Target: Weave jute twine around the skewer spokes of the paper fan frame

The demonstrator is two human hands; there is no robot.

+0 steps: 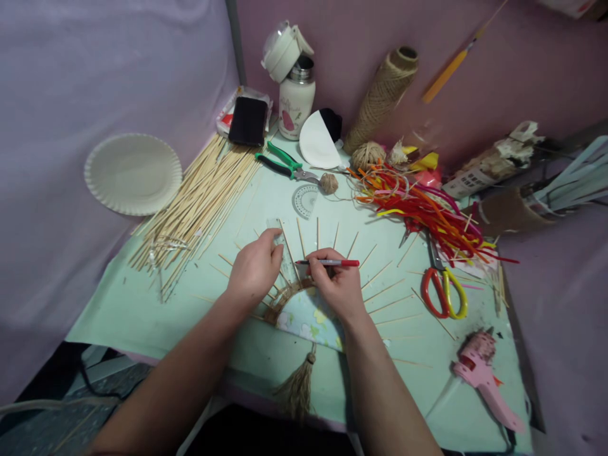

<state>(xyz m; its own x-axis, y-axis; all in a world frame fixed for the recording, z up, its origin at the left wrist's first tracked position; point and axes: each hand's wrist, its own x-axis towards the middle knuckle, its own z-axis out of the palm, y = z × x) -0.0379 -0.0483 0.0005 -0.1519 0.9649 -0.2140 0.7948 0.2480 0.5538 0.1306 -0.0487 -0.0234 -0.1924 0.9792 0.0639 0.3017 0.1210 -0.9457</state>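
My right hand grips a red pen between thumb and fingers, its tip pointing left at one of the thin wooden sticks. Just left of that stick, my left hand is closed over a clear ruler, thumb and fingertips at its edge. Under both hands lies a half-round piece with floral fabric and a brown twine-wrapped rim. Sticks fan out from that rim. A twine tassel hangs from its straight lower edge.
Behind the hands lie a protractor, green-handled pliers and a bundle of sticks. To the right are coloured fuzzy stems, scissors and a pink glue gun. An open bottle stands at the back.
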